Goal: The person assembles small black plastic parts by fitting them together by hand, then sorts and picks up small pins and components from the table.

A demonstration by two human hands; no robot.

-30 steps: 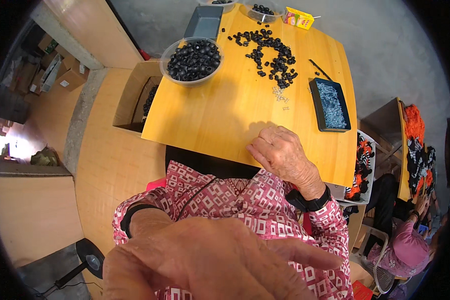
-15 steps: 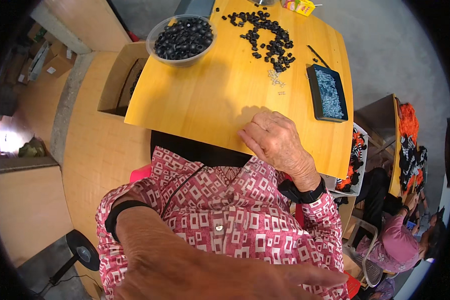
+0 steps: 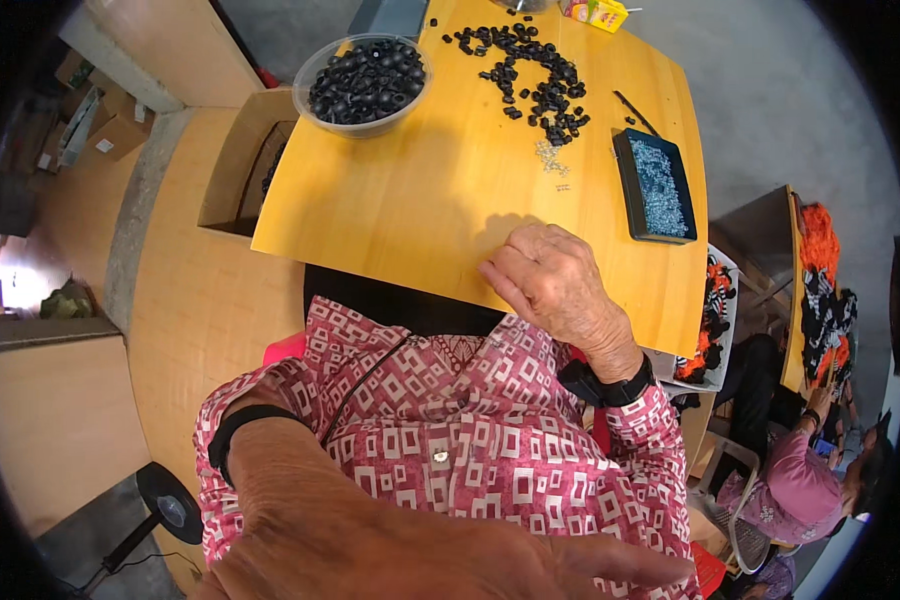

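My right hand (image 3: 552, 285), with a black watch on its wrist, rests at the near edge of the wooden table (image 3: 370, 205). Its fingers are curled under, so whatever they may hold is hidden. Close to the camera, my left hand (image 3: 400, 545) reaches across the lower edge, a black band on its wrist. One digit stretches out to the right; the others are partly cut off. Beyond the right hand lie a little heap of tiny clear pieces (image 3: 550, 158) and a scatter of small black bead-like parts (image 3: 558, 92). Neither hand touches them.
At the table's far left stands a clear plastic bowl (image 3: 362, 129) of black parts. A dark tray (image 3: 629, 195) of small bluish pieces and a thin black stick (image 3: 637, 113) lie on the right. A cardboard box (image 3: 232, 160) is left of the table; another person (image 3: 795, 480) sits at right.
The whole view has shifted very slightly. My left hand has edged a little lower in the picture; my right hand stays curled on the table edge.
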